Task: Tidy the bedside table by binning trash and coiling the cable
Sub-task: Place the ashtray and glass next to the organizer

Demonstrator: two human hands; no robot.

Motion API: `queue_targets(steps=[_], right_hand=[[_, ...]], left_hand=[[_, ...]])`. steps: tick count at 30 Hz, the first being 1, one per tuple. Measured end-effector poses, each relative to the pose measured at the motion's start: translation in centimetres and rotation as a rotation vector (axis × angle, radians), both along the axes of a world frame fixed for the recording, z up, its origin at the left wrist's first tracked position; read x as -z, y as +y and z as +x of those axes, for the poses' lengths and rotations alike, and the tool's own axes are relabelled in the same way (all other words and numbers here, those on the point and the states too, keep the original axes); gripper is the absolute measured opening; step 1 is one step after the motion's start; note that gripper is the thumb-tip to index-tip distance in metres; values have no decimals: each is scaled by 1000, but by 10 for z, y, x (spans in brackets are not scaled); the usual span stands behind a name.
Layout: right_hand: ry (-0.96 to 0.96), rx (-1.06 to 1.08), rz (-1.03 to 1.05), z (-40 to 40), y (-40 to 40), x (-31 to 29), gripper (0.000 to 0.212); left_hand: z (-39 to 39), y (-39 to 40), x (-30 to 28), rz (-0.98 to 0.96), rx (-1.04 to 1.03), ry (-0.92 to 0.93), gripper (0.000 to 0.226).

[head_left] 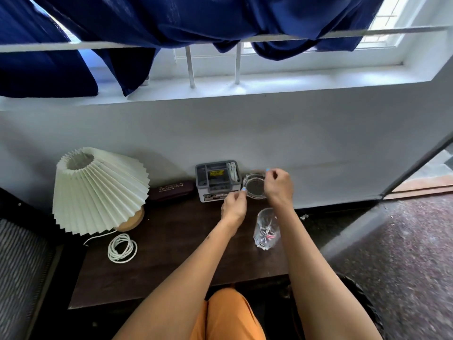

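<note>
The cable lies coiled on the bedside table beside the lamp. Your left hand and right hand curl over the glass ashtray, seemingly steadying it; whether they pinch anything, you cannot tell.

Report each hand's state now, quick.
Left hand: fingers curled by the glass ashtray; whether it pinches anything cannot be told.
Right hand: fingers curled over the ashtray; any hold cannot be told.

We found bare table open at six o'clock; the lamp blocked nine, the organizer twelve, the glass three.
</note>
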State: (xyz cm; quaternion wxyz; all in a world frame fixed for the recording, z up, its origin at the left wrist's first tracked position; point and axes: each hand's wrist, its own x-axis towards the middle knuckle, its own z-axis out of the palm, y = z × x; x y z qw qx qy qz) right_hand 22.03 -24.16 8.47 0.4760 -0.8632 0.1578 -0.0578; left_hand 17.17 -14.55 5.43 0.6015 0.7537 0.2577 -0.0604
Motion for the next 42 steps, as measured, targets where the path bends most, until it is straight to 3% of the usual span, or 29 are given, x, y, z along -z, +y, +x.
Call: queue_targets(steps=[7,12,22,34,42], right_hand=[[85,340,364,-46,-43,27,34],[120,340,481,-76,-41,50,40],[28,219,451,-107,-29,68,28],[47,-29,280,-113,-28,72,69],[71,-12,196,-88,-27,65,70]], left_hand=[[-27,-34,6,1,7,28,38],[-39,-43,15,12,-27,67,39],[-49,-40,30,-116,-90,97,36],[-50,-34,34,-141,-82,53,30],[-35,-33,23,-95,-85,39,37]])
